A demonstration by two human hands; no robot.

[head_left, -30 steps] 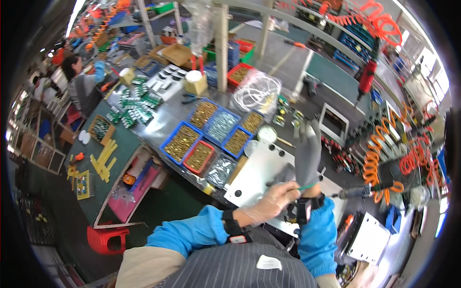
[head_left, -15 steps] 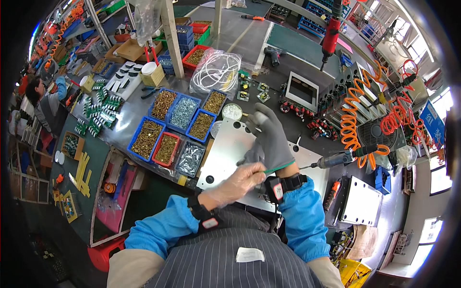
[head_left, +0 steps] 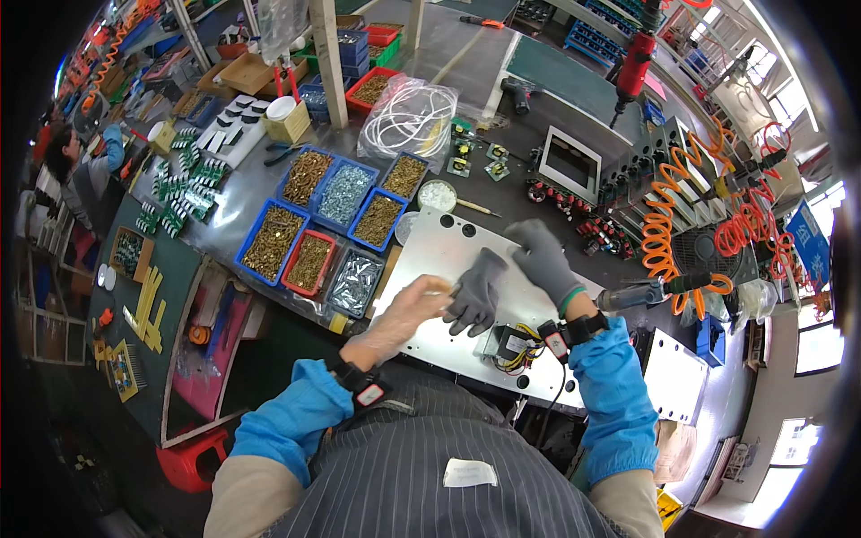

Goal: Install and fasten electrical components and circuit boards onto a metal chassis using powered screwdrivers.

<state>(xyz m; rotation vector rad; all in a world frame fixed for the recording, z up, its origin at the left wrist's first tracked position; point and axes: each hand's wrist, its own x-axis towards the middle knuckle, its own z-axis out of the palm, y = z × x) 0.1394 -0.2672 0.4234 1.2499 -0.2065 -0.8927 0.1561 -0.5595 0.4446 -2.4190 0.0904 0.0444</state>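
A loose grey work glove lies on a flat silvery metal panel in front of me. My left hand, which seems to wear a thin clear glove, is just left of it, fingers loosely spread and holding nothing. To its right, over the panel, is my right hand, in a matching grey glove with a green cuff. Its fingers point away to the upper left and nothing shows in them. A small metal box with coloured wires sits on the panel near my right wrist.
Blue and red bins of screws and small metal parts stand left of the panel. Beyond it are a round white tub and bagged white cable. A power screwdriver with an orange coiled hose is at right; a red one hangs overhead.
My hands have come apart: the left has let go of the right glove's cuff and moved left, the right has moved right. The loose glove and wired box are now uncovered.
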